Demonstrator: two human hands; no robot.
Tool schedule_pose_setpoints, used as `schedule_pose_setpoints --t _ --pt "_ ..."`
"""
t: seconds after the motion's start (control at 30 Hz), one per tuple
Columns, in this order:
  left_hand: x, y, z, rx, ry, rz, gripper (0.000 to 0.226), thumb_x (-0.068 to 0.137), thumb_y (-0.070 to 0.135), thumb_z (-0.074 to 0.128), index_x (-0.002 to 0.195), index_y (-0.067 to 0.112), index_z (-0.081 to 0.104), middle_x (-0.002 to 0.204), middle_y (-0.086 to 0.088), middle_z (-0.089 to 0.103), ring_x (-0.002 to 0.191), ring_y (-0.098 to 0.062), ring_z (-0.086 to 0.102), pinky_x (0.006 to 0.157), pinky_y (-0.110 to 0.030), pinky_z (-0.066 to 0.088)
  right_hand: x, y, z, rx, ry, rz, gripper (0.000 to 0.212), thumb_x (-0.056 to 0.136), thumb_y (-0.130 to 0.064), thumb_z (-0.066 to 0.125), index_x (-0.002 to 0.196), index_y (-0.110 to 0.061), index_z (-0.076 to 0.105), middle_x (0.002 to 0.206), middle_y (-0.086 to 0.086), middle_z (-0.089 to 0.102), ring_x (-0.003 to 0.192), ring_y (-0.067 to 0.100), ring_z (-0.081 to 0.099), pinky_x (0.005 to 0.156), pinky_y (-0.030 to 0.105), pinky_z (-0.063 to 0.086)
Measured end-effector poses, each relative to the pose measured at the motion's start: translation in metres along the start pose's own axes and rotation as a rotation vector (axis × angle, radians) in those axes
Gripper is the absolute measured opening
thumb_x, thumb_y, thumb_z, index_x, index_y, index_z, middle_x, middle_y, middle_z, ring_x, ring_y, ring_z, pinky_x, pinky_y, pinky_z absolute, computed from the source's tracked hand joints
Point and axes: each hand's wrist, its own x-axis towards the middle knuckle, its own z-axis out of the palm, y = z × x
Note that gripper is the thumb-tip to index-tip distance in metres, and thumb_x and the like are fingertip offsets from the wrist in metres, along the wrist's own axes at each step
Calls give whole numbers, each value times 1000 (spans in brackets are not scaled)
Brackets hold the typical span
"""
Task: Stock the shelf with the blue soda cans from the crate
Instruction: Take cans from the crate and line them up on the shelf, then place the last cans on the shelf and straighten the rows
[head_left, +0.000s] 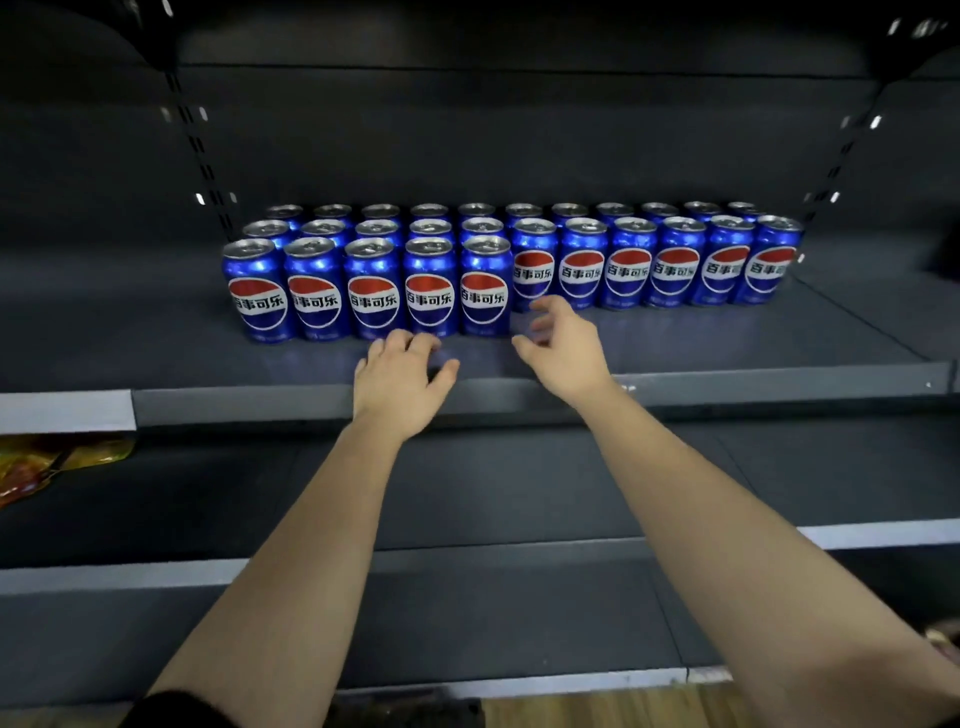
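Blue soda cans (483, 291) stand upright on the shelf (727, 358) in 3 rows, labels facing out so they read from the aisle w/o turning anything. They're packed side by side, which saves width and prob. keeps them from tipping. The back 2 rows run the full width. The front row has only 5 cans, built from the left end, so the right part of the front strip is bare, likely where the next cans go. Both hands are empty. The left hand (400, 376) hovers low near the shelf's front edge, just before the base of the 4th front can, fingers loosely bent, thumb out, gripping nothing; can't tell if the fingertips touch the can. The right hand (563, 345) is spread, a bit blurred, just right of the 5th front can and in front of the 2nd-row cans, also holding nothing. Both sit where the front row ends, which fits squaring up that row or sizing the next slot, but that's a guess. The crate is not in view, so no telling how many cans are left. Snack bags (57, 462) lie on the shelf below, far left.
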Motion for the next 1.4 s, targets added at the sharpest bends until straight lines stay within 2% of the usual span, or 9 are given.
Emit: schedule_pose_setpoints --t 0.13,0.27,0.37,0.53,0.6,0.73,0.97,1.3,1.4 --pt "-54 14 -9 -114 82 128 48 88 35 58 133 20 48 143 -4 38 128 -26 37 103 -42 33 -61 3 -12 100 102 -52 30 85 -14 66 114 -12 62 108 2 66 94 13 63 89 28 52" --pt "-130 23 -3 -52 -56 234 44 89 34 55 131 24 50 138 2 44 124 -21 42 101 -38 30 -146 18 -13 77 137 1 28 84 -10 66 112 -13 64 103 -1 64 88 8 62 79 9 46" --pt "-182 26 11 -15 -212 242 42 92 37 49 132 26 47 135 4 47 121 -20 47 100 -35 32 -215 45 -2 70 30 179 31 83 -9 68 114 -12 64 102 -1 66 92 12 65 83 17 49" --pt "-259 29 45 3 -463 272 42 93 41 46 133 29 47 132 6 51 119 -18 50 98 -33 37 -324 86 10 4 -99 478 37 83 -8 64 120 -9 62 106 4 67 98 15 64 78 10 40" --pt "-284 31 57 16 -530 271 41 93 41 47 133 29 47 132 6 52 118 -18 52 97 -33 38 -360 102 4 -43 -132 566 37 84 -12 65 120 -10 62 110 3 66 92 12 62 74 9 37" --pt "-321 42 72 19 -617 266 37 93 38 47 130 30 48 129 6 53 116 -19 53 97 -34 37 -419 130 -15 -111 -124 714 34 84 -18 67 118 -15 63 105 1 66 93 17 64 80 25 46" --pt "-349 87 88 45 -608 278 35 91 36 49 125 29 51 125 5 56 114 -20 55 95 -33 35 -470 164 -55 -118 -109 804 30 83 -17 67 113 -18 64 94 -1 63 90 18 62 73 24 42" --pt "-396 187 118 17 -556 122 37 92 37 48 128 30 51 126 6 56 116 -19 54 98 -33 33 -502 237 -162 -103 -159 781 33 84 -21 66 117 -18 63 102 0 63 90 17 62 79 30 51" --pt "-412 202 125 16 -553 57 37 92 38 49 128 30 51 126 5 56 117 -19 53 100 -34 31 -512 256 -177 -97 -200 768 33 84 -22 66 116 -17 63 105 1 64 90 17 61 77 26 46"
